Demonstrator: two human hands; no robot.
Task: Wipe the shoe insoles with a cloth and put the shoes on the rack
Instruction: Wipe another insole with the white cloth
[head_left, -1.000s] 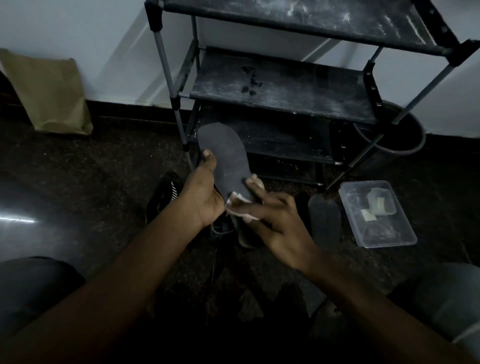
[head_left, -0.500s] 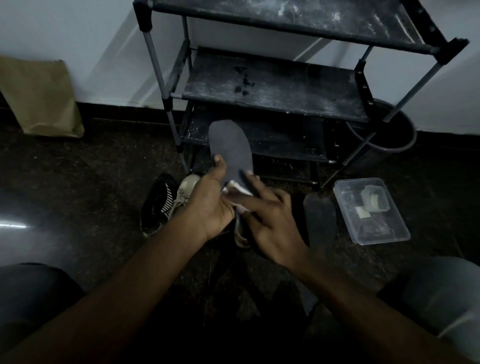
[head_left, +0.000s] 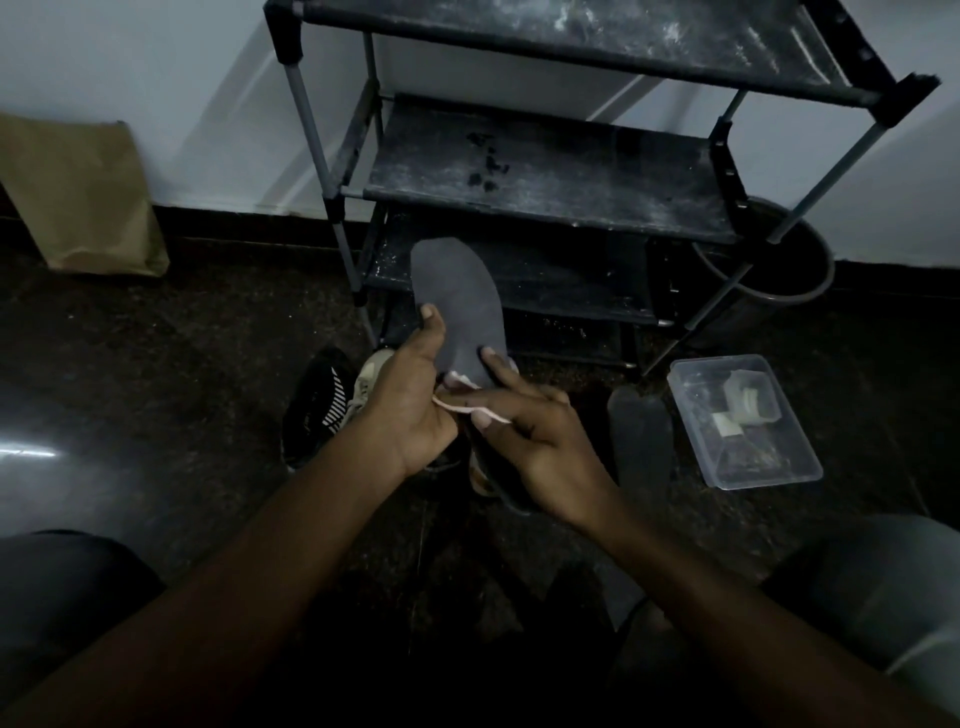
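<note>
My left hand (head_left: 410, 400) grips the heel end of a dark grey insole (head_left: 462, 301), thumb on its left edge, and holds it upright in front of the rack (head_left: 545, 176). My right hand (head_left: 535, 431) pinches a small pale cloth (head_left: 467, 402) against the insole's lower part. Below the hands, a black shoe with white stripes (head_left: 317, 405) and a beige shoe (head_left: 371, 379) lie on the floor. A second dark insole (head_left: 641, 441) lies flat to the right.
A clear plastic box (head_left: 743, 421) with small items sits on the floor at right. Behind the rack's right legs stands a dark round bin (head_left: 769, 270). A brown paper bag (head_left: 78, 192) leans on the wall at left. My knees frame the bottom corners.
The insole has been raised a little and stands more upright. My right hand with the cloth has stayed at the insole's heel end, fingers shifting slightly.
</note>
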